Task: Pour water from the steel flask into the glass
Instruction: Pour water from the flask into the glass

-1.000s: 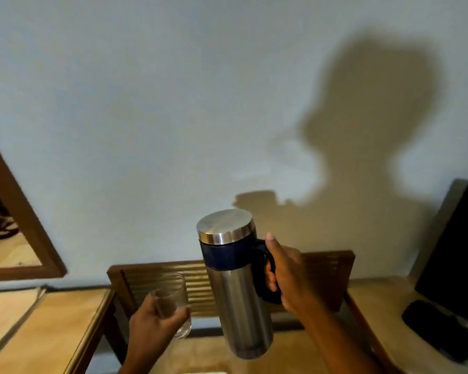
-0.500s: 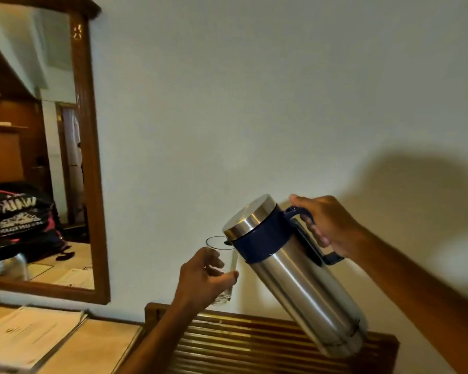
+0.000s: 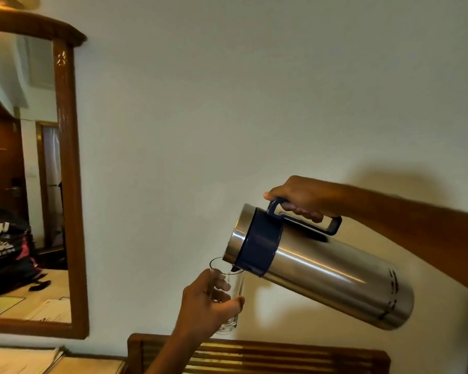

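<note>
The steel flask [image 3: 324, 273] has a dark blue collar and handle and is tipped steeply, its top end down to the left. My right hand [image 3: 300, 198] grips the blue handle from above. The flask's spout sits over the rim of a clear glass [image 3: 234, 298], held upright in front of the wall. My left hand [image 3: 208, 303] wraps around the glass from the left, hiding much of it. I cannot tell how much water is in the glass.
A wood-framed mirror [image 3: 70, 184] hangs on the wall at the left, reflecting a dark bag. A slatted wooden chair back [image 3: 254, 354] runs along the bottom. Papers [image 3: 19, 360] lie on a table at the lower left.
The flask has tipped from upright to nearly horizontal, and its spout now reaches over the glass. Both hands have lifted, and the view has turned up and left toward the mirror.
</note>
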